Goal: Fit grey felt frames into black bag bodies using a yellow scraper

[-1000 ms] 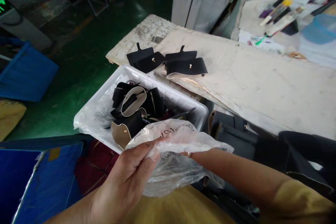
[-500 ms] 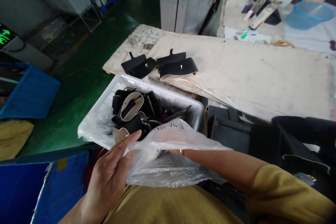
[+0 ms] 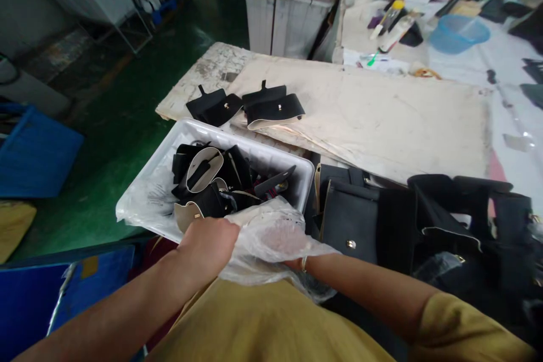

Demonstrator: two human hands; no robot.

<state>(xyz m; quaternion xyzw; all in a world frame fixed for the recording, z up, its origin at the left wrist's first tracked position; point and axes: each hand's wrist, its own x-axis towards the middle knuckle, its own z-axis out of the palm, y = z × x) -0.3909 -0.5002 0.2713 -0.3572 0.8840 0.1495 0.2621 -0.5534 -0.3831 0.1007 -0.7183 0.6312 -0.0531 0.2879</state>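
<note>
The pale worktable (image 3: 382, 113) extends across the area ahead of me and to my right. The white tub (image 3: 246, 142) is at its near left edge, its long side running from the left down toward the right. Large black items (image 3: 354, 212) are stacked to the right of the tub; the nearest has a metal clasp (image 3: 350, 244) on its front. Smaller black pieces (image 3: 207, 201) with pale linings lie jumbled inside the tub. Two flapped black pieces (image 3: 274, 110) are side by side on the worktable, just beyond the tub.

The clear plastic bag (image 3: 254, 232) is between my torso and the tub, overlapping the tub's near right part in my view. Its long axis runs left to right, dropping slightly at the right end. Position relative to the hands: the bag is immediately right of my left hand (image 3: 210, 243), whose fingers are closed on its left edge. My right hand (image 3: 286, 237) is inside the bag, seen faintly through the film; whether its fingers are open or gripping, I cannot tell. A bracelet (image 3: 304, 264) is on my right wrist. Markings: no brand, label or writing is legible.
</note>
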